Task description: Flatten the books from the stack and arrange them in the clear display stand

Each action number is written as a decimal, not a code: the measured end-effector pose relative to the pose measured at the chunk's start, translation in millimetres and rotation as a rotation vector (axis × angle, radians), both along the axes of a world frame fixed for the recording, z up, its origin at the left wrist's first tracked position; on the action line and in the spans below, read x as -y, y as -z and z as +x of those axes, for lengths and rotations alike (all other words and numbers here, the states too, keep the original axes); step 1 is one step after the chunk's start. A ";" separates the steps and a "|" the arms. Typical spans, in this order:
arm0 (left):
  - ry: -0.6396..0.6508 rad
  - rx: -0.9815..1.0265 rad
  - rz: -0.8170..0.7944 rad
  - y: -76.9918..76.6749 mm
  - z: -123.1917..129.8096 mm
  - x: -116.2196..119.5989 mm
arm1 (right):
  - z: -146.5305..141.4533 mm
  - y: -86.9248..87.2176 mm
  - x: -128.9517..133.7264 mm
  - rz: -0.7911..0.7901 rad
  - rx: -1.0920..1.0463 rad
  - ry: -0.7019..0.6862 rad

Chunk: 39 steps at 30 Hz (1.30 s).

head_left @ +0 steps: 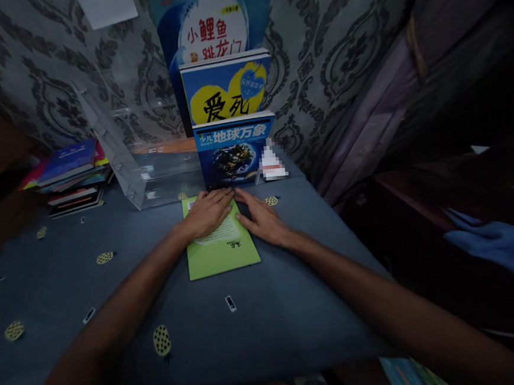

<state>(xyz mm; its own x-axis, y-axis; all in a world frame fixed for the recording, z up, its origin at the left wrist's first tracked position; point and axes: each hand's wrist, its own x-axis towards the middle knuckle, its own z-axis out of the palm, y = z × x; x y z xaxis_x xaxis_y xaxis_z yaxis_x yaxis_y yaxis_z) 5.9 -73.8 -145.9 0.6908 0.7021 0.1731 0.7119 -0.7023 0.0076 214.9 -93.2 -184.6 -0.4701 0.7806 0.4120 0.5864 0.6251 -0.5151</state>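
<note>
A light green book lies flat on the cloth-covered table, with printed text and a barcode partly covered by my hand. My left hand rests across its upper part, fingers stretched out and palm down. At the book's right edge lies my right hand, its fingers extended and the thumb toward the cover. Just beyond my fingertips stands a clear acrylic book rack. Propped in its right side, one behind another, are a blue book with a globe, a blue and yellow book and a taller blue book.
A pile of books sits at the table's back left. Patterned wallpaper or curtain rises behind the rack. Right of the rack is a white blurred object. Blue cloth lies on a dark surface beyond the table's right edge.
</note>
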 end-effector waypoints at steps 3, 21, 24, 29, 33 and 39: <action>0.004 -0.012 -0.006 -0.3 0.7 -1.6 | 3.1 -1.8 7.6 0.023 0.086 -0.024; 0.074 0.097 -0.029 -1.9 -1.3 0.7 | -0.2 -18.0 23.9 0.036 0.181 -0.008; 0.115 0.128 -0.046 -3.1 -3.9 1.7 | 0.9 -18.6 26.4 0.050 0.165 -0.015; 0.174 0.159 -0.069 -5.7 -4.8 7.5 | 4.2 -18.2 35.7 0.067 0.134 -0.032; 0.158 0.125 -0.050 -8.4 -1.3 11.9 | 4.5 -17.7 38.3 0.067 0.147 -0.032; 0.230 0.126 -0.054 -8.2 -2.0 20.5 | 6.1 -25.7 46.7 0.076 0.117 -0.036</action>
<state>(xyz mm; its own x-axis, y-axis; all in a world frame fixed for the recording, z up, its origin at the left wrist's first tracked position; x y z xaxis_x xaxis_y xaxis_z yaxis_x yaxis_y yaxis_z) 4.0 -94.3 -137.7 0.8086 0.5395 0.2349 0.5245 -0.8418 0.1278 221.0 -139.8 -158.9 -0.5457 0.7308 0.4101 0.6162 0.6816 -0.3946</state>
